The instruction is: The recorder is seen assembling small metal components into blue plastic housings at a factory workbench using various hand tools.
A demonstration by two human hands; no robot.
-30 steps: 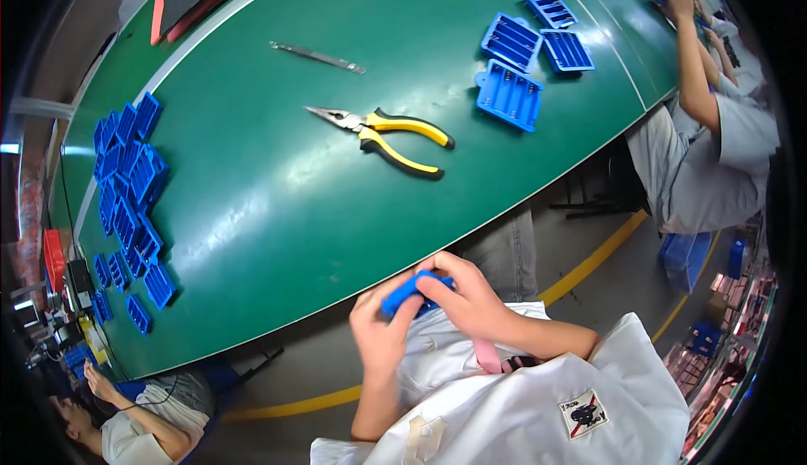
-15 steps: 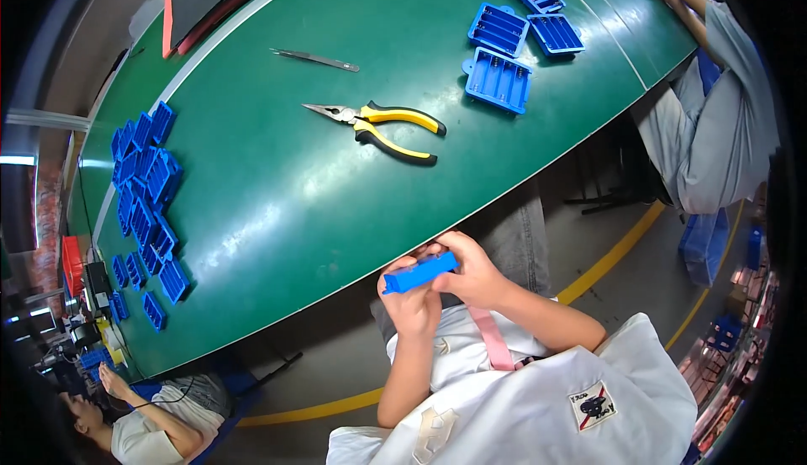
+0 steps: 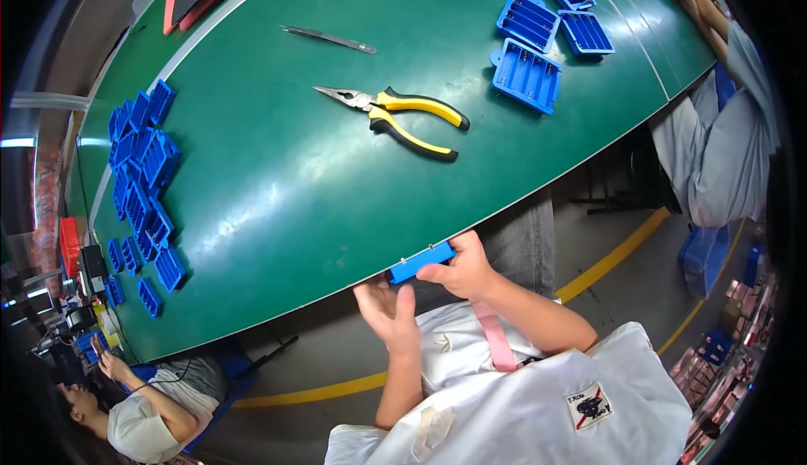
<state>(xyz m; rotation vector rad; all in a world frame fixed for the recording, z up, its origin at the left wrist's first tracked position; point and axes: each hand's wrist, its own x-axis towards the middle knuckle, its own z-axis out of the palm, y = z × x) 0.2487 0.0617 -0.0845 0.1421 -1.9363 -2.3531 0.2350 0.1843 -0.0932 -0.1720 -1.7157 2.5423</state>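
A blue plastic battery holder [image 3: 422, 264] is tilted on edge at the near rim of the green table, its narrow side towards me. Two small metal bits poke up along its upper edge. My right hand [image 3: 467, 272] grips its right end, the thumb lying on the near side. By its left end is my left hand [image 3: 388, 315], thumb raised apart from the fingers, which are partly hidden at the table edge; nothing shows in it. Beyond them lie long-nose pliers [image 3: 395, 116] with yellow and black handles, and metal tweezers [image 3: 329, 39].
On the green table [image 3: 277, 255], several blue battery holders [image 3: 528, 76] lie at the far right. More are heaped at the left [image 3: 139, 171]. One person [image 3: 160, 414] sits at the lower left, another [image 3: 714, 137] at the right, holding something blue.
The battery holder has come up against the table edge, in my right hand. My left hand has let go of it and moved left and down. The view has shifted slightly.
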